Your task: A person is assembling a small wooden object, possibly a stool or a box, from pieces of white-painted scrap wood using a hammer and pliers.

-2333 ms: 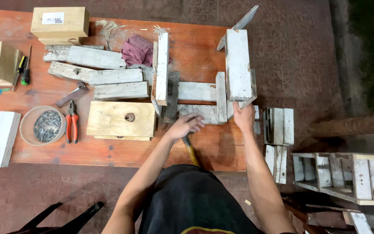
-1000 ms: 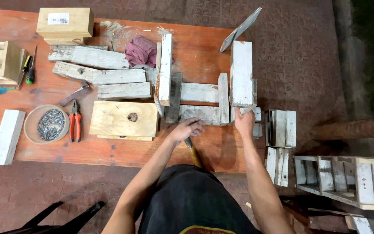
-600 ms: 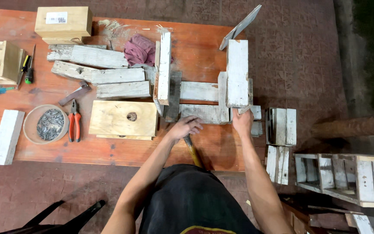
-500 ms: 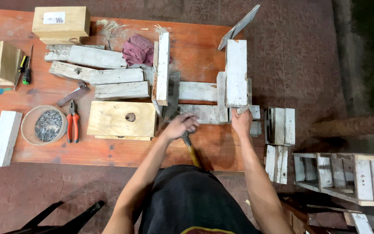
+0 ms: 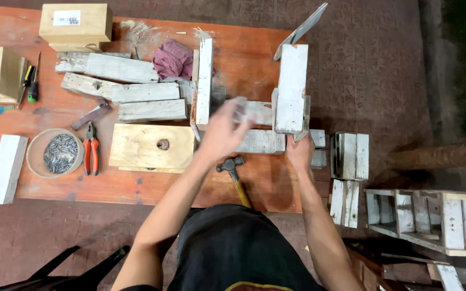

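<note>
My right hand (image 5: 300,153) grips the near end of a whitewashed wooden assembly (image 5: 291,89) that stands on the red-orange table (image 5: 244,59). The hand rests where the upright board meets a horizontal plank (image 5: 259,142). My left hand (image 5: 223,130) is lifted above that plank and blurred by motion, so its fingers are unclear. A hammer (image 5: 232,169) lies bare on the table just below it, handle toward me. Left of the hand sits a plywood board with a round hole (image 5: 146,146).
Loose whitewashed planks (image 5: 120,67) and a maroon cloth (image 5: 172,58) lie at the back. A bowl of nails (image 5: 55,153), orange pliers (image 5: 91,150), a white block (image 5: 5,168) and a wooden box (image 5: 75,24) are on the left. Plank stacks (image 5: 350,156) and a slatted crate (image 5: 432,221) stand right.
My left hand has risen off the hammer and moved up over the planks, leaving the hammer lying on the table. My right hand stays on the assembly.
</note>
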